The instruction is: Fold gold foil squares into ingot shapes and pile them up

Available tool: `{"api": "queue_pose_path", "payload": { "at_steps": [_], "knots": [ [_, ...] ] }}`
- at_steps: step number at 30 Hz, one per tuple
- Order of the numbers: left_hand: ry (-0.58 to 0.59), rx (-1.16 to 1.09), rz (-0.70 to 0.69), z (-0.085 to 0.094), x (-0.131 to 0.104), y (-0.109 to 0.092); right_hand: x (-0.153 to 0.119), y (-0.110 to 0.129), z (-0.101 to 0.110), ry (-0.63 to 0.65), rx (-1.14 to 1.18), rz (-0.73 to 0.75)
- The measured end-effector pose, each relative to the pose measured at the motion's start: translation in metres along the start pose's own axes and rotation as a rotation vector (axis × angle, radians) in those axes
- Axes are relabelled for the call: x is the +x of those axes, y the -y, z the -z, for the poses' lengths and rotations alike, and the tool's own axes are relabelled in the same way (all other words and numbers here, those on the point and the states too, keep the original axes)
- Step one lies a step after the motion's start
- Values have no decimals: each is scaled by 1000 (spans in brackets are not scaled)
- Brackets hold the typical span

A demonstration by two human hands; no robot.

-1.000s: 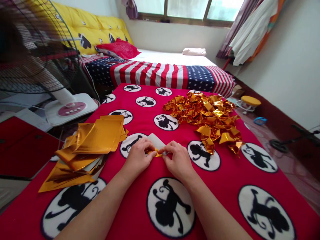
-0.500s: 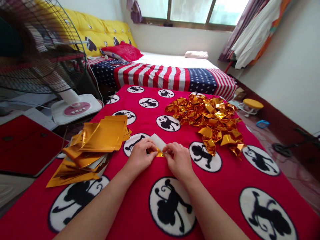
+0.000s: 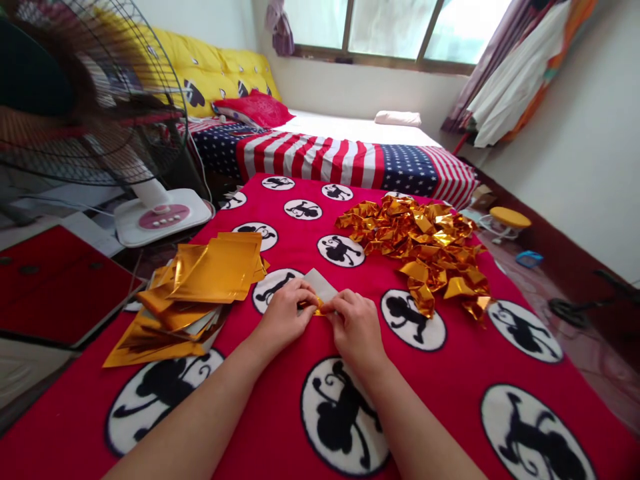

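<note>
A small foil sheet (image 3: 321, 285), pale grey on its upper face with a gold folded edge, lies on the red cloth between my hands. My left hand (image 3: 289, 308) pinches its left side. On its right, my right hand (image 3: 356, 325) has bent fingers closed on the gold edge, close to my left fingertips. Left of my hands rests a loose stack of flat gold sheets (image 3: 220, 270). A heap of folded gold foil pieces (image 3: 420, 233) is at the right.
The red cloth (image 3: 270, 427) with monkey prints covers the table. A spinning fan (image 3: 163, 217) stands at the left beside a red panel (image 3: 55, 283). Behind are a bed (image 3: 320, 157) and a window. A yellow stool (image 3: 510, 217) is at the far right.
The view has shifted slightly, so the scene sits a little lower and further right. My right fingers have moved slightly closer to my left ones along the gold edge.
</note>
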State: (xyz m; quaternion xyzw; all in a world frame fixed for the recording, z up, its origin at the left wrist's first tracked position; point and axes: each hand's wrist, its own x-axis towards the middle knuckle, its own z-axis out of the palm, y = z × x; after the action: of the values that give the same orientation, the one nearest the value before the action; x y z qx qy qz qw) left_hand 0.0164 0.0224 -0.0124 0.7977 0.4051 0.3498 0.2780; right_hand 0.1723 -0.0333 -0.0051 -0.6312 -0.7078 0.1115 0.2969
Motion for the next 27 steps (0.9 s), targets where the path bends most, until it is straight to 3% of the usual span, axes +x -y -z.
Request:
{"api": "queue_pose_path", "payload": {
  "at_steps": [7, 13, 22, 27],
  "knots": [
    [-22, -8, -77, 2, -6, 2, 3, -1, 1, -47, -64, 53],
    [31, 128, -139, 3, -8, 0, 5, -12, -1, -80, -15, 72],
    [62, 238, -208, 1, -7, -2, 9, -21, -3, -195, 77, 35],
    [40, 278, -220, 2, -6, 1, 10, -24, -3, -197, 131, -27]
  ]
}}
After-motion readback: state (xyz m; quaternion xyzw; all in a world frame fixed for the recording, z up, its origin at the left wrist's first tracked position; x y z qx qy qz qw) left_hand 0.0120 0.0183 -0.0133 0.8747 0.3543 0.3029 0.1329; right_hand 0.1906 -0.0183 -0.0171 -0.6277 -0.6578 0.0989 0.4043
